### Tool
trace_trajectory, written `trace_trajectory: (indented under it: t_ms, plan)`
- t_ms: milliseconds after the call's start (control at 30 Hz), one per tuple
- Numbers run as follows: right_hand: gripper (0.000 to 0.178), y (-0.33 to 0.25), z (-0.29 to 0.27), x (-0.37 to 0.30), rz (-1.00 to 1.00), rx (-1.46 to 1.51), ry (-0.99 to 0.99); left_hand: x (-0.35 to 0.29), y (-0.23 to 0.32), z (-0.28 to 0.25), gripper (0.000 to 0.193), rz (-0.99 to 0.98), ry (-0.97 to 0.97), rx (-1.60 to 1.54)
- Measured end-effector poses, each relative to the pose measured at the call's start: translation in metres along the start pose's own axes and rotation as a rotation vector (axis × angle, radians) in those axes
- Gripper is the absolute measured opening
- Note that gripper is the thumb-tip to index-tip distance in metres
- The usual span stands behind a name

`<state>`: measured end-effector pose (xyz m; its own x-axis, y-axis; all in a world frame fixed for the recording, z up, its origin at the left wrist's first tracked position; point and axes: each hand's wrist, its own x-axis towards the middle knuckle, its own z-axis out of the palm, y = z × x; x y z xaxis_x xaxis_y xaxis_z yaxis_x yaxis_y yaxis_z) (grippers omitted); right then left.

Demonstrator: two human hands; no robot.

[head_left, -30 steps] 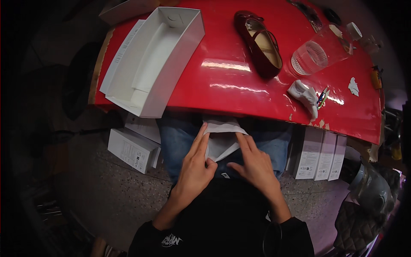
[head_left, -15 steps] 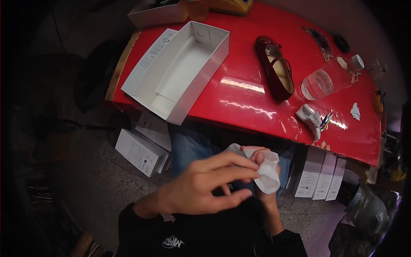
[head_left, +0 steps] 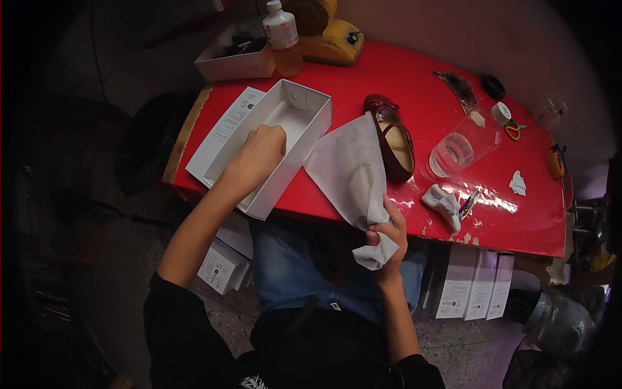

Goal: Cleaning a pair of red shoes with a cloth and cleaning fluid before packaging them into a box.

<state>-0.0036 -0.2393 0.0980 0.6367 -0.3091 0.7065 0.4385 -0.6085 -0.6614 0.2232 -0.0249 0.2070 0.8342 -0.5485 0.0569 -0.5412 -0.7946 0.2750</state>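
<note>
My left hand is curled into a fist inside the open white shoebox, knuckles up; whatever its fingers may hold is hidden. My right hand grips a thin white wrapping sheet by a bunched part near the table's front edge. The sheet spreads away to the upper left, with a paler bulge or fold in its middle, and reaches against a dark red strapped shoe. That shoe lies on the red table with its beige insole showing.
A white lid lies left of the shoebox. Behind stand a bottle of amber liquid and a box of dark items. To the right are a clear bottle, crumpled white paper and scissors. White boxes stand below the table.
My left hand has left the white sheet and gone into the shoebox. The sheet, bunched over my lap before, now hangs spread from my right hand onto the table. The view has shifted.
</note>
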Motion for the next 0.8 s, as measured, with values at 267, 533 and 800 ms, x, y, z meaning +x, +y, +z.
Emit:
trace_trajectory:
  t_ms: [267,533,800]
  plan:
    - [0.022,-0.027,-0.008,0.014,0.252,0.056,-0.102,0.01,0.0,-0.025,0.016,-0.13,-0.163,0.096]
    - [0.054,-0.115,-0.075,0.082,0.345,-0.056,-0.323,-0.08,0.073,-0.118,0.015,0.082,0.219,-0.82]
    - [0.034,-0.139,-0.046,0.112,0.667,0.716,-0.268,-0.127,0.103,-0.083,0.011,0.093,0.134,-1.157]
